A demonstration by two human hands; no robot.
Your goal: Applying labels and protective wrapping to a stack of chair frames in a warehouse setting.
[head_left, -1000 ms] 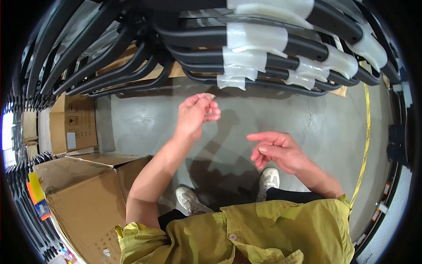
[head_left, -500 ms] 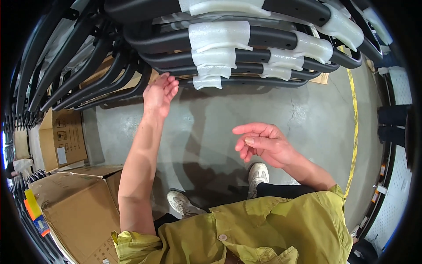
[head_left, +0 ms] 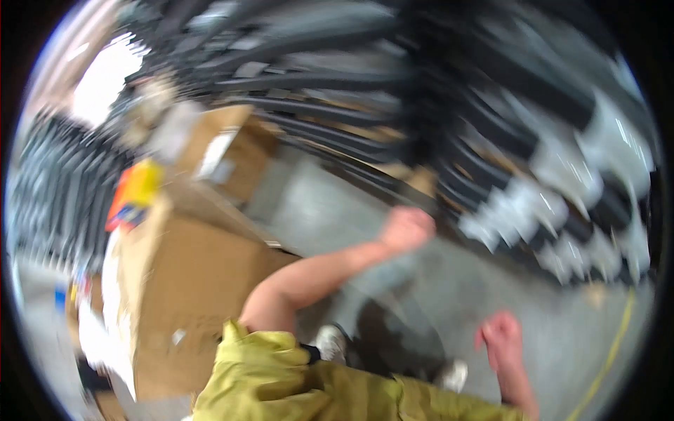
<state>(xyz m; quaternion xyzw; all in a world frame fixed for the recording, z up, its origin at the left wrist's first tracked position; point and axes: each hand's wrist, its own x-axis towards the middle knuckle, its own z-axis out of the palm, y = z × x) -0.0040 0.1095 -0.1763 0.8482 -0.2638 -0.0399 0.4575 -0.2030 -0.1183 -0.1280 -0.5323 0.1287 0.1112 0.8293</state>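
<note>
My left hand (head_left: 407, 229) is held out over the grey floor, nearest to a stack of curved black bars (head_left: 344, 135). It looks rounded, but motion smears its fingers. Farther right and closer to me, my right hand (head_left: 501, 338) hangs over the floor with its fingers blurred too. Nothing can be made out in either hand, and neither visibly touches the bars. White foam wraps (head_left: 516, 210) sit around the bars at the right.
A large brown carton (head_left: 200, 288) stands close on my left, with another carton (head_left: 242, 158) behind it. A yellow and orange item (head_left: 137, 189) is beside them. More dark bars (head_left: 67, 189) are racked at far left. Yellow tape (head_left: 611, 358) marks the floor at right.
The view has swung left, so the cartons appear larger and the foam-wrapped bars sit farther right. My left hand no longer appears beside the bar ends; both hands now look more curled and blurred.
</note>
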